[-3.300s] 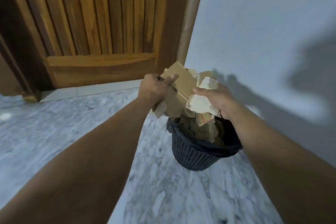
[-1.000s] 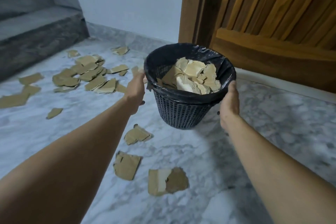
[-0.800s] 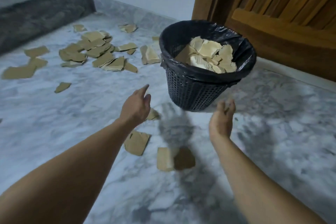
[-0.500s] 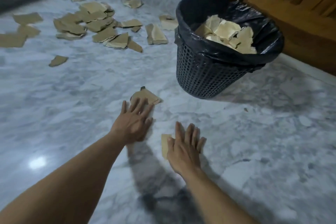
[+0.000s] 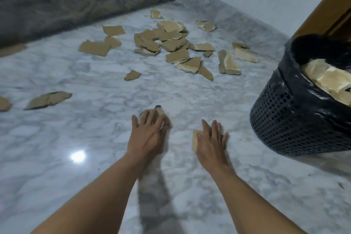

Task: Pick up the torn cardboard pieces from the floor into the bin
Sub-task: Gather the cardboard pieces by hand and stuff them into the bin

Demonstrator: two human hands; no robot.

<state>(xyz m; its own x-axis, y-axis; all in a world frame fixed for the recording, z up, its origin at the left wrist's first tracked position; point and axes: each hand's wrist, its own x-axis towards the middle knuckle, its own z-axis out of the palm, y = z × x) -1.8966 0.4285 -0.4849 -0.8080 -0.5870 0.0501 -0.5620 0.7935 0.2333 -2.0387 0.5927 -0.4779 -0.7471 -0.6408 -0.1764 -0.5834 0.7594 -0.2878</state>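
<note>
Lowered from the black mesh bin (image 5: 296, 119), the left hand (image 5: 150, 133) and right hand (image 5: 210, 140) press flat, unclenched, on separate torn brown cardboard pieces (image 5: 161, 111), the bin nearer the right.

Dim cool light puts a glare spot and dark shadows on the marble floor (image 5: 98, 119) (edges bowed, slightly soft).

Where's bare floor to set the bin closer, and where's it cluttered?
Bare floor lies between the left hand, the right hand and the cardboard pile, left of the bin. More lies left of the left hand, around the glare. Crowded: the pile toward the step.
</note>
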